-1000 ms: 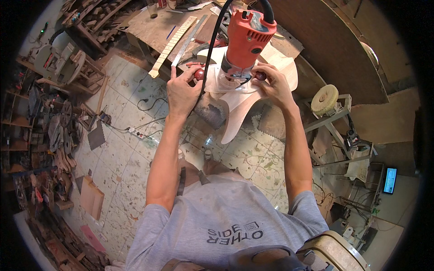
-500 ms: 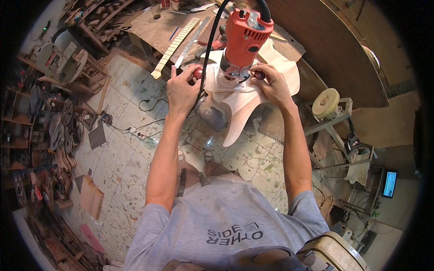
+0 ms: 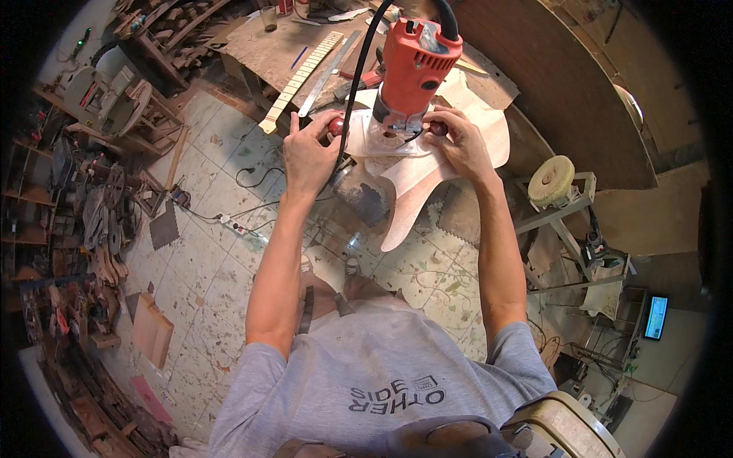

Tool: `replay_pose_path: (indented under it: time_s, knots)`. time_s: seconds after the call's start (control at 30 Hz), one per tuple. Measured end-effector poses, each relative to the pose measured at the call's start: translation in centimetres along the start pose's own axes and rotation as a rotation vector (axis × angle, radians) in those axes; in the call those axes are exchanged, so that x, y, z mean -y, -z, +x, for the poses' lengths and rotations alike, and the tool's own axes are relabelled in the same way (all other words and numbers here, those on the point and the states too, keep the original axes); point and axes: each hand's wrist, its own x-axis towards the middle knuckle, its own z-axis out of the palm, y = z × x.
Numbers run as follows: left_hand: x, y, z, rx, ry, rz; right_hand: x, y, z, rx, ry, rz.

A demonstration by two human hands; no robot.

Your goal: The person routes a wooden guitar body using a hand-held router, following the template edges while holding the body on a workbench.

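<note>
A red router [image 3: 416, 72] stands upright with its clear base plate [image 3: 401, 146] on a pale wooden guitar body [image 3: 412, 187]. My left hand [image 3: 309, 153] is closed on the router's left round red knob [image 3: 336, 126], with the index finger pointing up off it. On the other side, my right hand [image 3: 462, 145] grips the right knob [image 3: 437, 129] between thumb and fingers. The black power cord [image 3: 356, 76] loops down past my left hand. The cutter and its contact with the wood are too obscured to make out.
On the workbench [image 3: 259, 42] left of the router lie a fretted guitar neck [image 3: 301, 82] and a metal ruler [image 3: 330, 72]. A round yellowish buffing wheel [image 3: 551, 181] stands on a frame at right. Cables [image 3: 252, 233] and scraps lie on the tiled floor [image 3: 221, 282].
The guitar body and bench appear slightly farther right and lower in view. The router and both hands keep nearly the same place in the picture, both hands still on the knobs.
</note>
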Motion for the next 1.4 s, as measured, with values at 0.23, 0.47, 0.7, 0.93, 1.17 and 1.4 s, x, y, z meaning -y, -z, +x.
replay_pose_path:
  time_s: [0.23, 0.47, 0.7, 0.93, 1.17, 1.4]
  knots:
    - [-0.4, 0.7, -1.1, 0.010, -0.030, 0.039, 0.4, 0.4, -0.6, 0.072, 0.034, -0.022]
    - [-2.2, 0.9, -4.0, 0.037, -0.040, -0.003, 0.8, 1.5, -3.2, 0.092, -0.090, 0.048]
    - [-1.4, 0.3, -2.8, 0.008, -0.080, 0.001, 0.9, 1.4, -2.7, 0.061, -0.057, 0.022]
    - [-0.5, 0.0, -0.6, -0.041, -0.073, -0.020, 1.1, 0.9, -0.4, 0.051, 0.008, -0.043]
    - [-2.1, 0.6, -2.9, 0.020, -0.050, 0.017, 0.5, 1.4, -2.5, 0.057, -0.039, 0.079]
    - [-2.4, 0.1, -3.7, 0.012, -0.037, -0.031, 0.0, 1.8, -3.1, 0.070, -0.041, 0.078]
